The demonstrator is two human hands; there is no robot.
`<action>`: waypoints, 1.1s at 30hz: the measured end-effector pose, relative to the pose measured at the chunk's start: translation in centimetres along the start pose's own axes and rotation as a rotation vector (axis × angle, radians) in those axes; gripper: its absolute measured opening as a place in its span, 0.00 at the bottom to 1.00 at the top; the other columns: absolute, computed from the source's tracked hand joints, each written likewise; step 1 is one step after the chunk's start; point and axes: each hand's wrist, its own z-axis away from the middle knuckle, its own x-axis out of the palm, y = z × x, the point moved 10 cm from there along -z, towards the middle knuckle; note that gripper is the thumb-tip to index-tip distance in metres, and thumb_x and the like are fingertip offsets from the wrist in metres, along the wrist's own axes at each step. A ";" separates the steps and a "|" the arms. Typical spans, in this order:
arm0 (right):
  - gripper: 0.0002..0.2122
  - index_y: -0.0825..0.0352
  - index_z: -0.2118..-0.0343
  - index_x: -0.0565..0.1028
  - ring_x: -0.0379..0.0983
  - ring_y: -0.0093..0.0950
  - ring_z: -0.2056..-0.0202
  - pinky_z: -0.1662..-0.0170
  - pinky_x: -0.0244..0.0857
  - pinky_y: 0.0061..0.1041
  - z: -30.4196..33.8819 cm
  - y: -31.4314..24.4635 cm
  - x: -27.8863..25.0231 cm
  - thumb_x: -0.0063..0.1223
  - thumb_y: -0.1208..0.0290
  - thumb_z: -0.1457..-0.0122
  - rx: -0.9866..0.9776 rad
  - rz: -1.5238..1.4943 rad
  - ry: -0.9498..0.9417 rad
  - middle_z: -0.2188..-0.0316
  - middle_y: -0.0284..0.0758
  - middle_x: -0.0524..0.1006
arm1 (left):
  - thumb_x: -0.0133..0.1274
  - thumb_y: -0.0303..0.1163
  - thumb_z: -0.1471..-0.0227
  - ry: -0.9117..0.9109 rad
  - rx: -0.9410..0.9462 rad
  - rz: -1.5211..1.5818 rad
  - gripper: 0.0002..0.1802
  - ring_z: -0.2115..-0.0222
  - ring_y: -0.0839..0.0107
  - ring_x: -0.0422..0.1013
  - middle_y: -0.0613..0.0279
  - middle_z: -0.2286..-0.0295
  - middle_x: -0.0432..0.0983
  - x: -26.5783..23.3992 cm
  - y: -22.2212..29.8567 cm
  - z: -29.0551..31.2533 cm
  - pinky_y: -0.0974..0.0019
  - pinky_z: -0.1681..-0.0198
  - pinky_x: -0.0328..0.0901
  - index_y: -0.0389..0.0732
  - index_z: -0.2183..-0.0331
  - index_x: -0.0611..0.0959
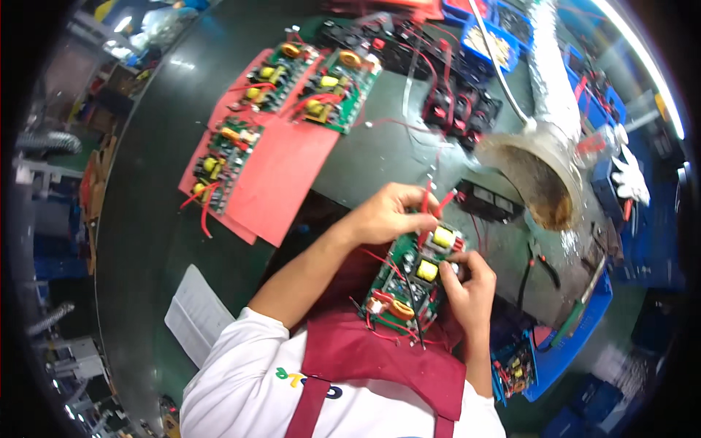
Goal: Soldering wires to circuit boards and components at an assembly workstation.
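A green circuit board (398, 274) with yellow transformers, a copper coil and several red wires lies in front of my chest, tilted, its lower end near my apron. My left hand (394, 213) is closed at the board's far end, thumb and fingers pinching a red wire (426, 196) that sticks up. A second thick red wire (447, 201) stands just right of those fingertips. My right hand (471, 285) grips the board's right edge, its thumb beside a yellow transformer (428, 271). The fingers under the board are hidden.
Several similar circuit boards (336, 91) lie on pink sheets (285, 168) at the left. A black rectangular part (488, 201) sits beyond my hands, near a wide duct mouth (537, 175). Pliers (537, 266) and a blue tray (595, 314) are at the right; black wired parts (460, 109) lie farther back.
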 end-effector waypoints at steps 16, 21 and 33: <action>0.21 0.69 0.63 0.71 0.74 0.22 0.73 0.70 0.72 0.22 14.2 20.3 -15.8 0.61 0.51 0.34 0.018 -1.834 0.897 0.70 0.31 0.75 | 0.62 0.31 0.38 -0.274 -0.087 -0.106 0.11 0.67 0.80 0.76 0.66 0.67 0.83 1.7 1.0 -2.6 0.71 0.59 0.71 0.33 0.59 0.87; 0.24 0.70 0.60 0.73 0.74 0.22 0.73 0.69 0.72 0.22 14.6 26.6 -19.3 0.65 0.49 0.37 -0.082 -1.959 0.913 0.69 0.32 0.77 | 0.65 0.33 0.40 -0.014 -0.097 -0.090 0.10 0.71 0.83 0.74 0.70 0.71 0.81 0.6 -0.2 -2.7 0.74 0.65 0.69 0.35 0.63 0.86; 0.16 0.62 0.74 0.65 0.63 0.23 0.79 0.75 0.61 0.23 17.6 29.4 -24.8 0.58 0.59 0.37 -0.162 -1.598 1.258 0.78 0.27 0.67 | 0.62 0.33 0.39 0.144 -0.082 -0.502 0.10 0.73 0.85 0.69 0.71 0.73 0.75 0.8 0.0 -2.8 0.73 0.71 0.65 0.36 0.68 0.81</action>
